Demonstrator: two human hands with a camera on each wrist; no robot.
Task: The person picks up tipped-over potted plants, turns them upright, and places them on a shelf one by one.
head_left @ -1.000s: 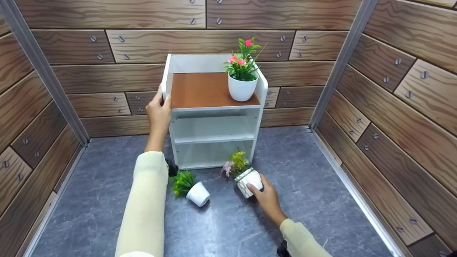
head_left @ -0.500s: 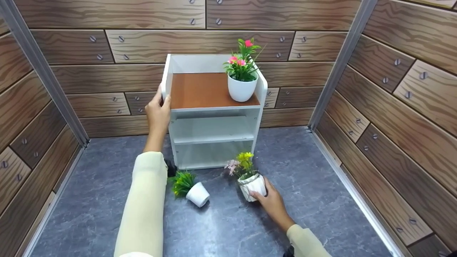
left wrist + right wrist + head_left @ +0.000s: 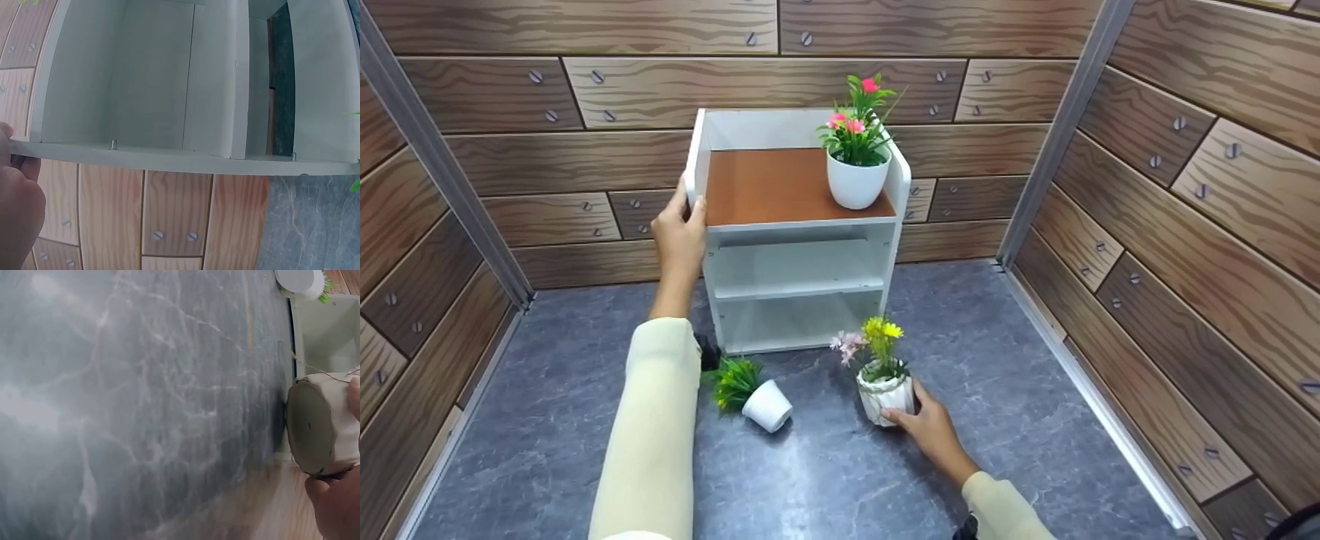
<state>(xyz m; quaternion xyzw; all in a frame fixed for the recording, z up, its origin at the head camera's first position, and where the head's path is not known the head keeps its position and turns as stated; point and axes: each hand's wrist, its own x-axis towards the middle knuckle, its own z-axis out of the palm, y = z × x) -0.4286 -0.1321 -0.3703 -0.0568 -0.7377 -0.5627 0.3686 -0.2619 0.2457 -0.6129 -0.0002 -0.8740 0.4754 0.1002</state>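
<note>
My left hand grips the left side panel of a small white shelf unit with a brown top. In the left wrist view its fingers curl about the panel's edge. Low in front of the unit, my right hand holds a white flowerpot with yellow and pink artificial flowers, thumb across its front. The pot stands nearly upright, and the right wrist view shows its underside, raised off the floor. A smaller white potted plant with green grassy leaves lies on its side to the left.
A white pot with pink flowers stands at the right of the unit's top. Grey marbled flooring lies below. Wood-patterned walls enclose the back and both sides, with metal strips at the corners.
The flowerpot in my right hand has turned from tilted to nearly upright. My left hand keeps its grip on the shelf unit. The head view has shifted slightly.
</note>
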